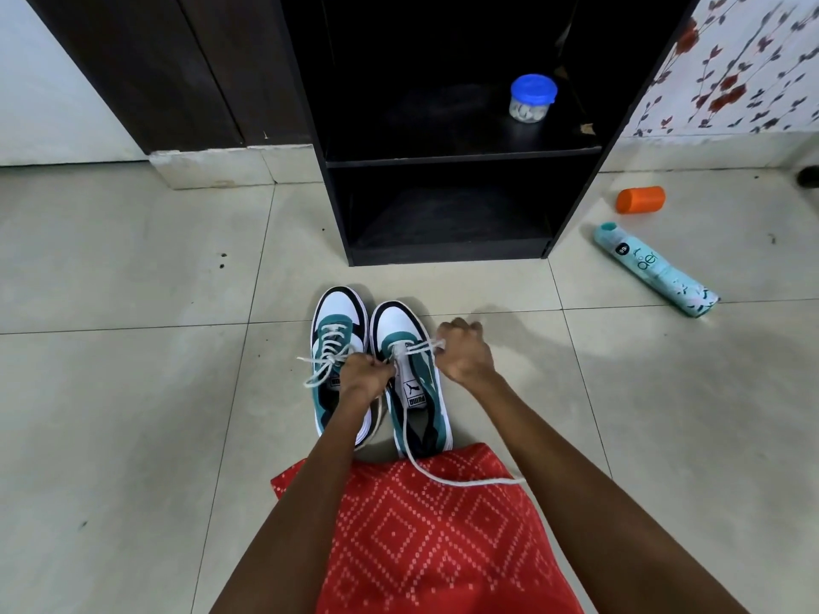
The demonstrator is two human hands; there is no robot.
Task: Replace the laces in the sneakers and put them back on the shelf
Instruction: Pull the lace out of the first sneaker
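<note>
Two teal, white and black sneakers stand side by side on the tiled floor, toes pointing at the black shelf (461,155). The left sneaker (339,330) is laced, with loose white lace ends trailing off to its left. The right sneaker (405,339) has only a white lace (414,454) through its lowest eyelets; one long end runs back over the red cloth. My left hand (365,376) pinches the lace at the right sneaker's left eyelets. My right hand (465,352) grips the other lace end to the right of the shoe.
A blue-lidded jar (532,99) stands on the shelf's upper board; the lower compartment holds nothing. An orange container (640,199) and a teal spray can (656,270) lie on the floor to the right. A red patterned cloth (425,538) covers my lap.
</note>
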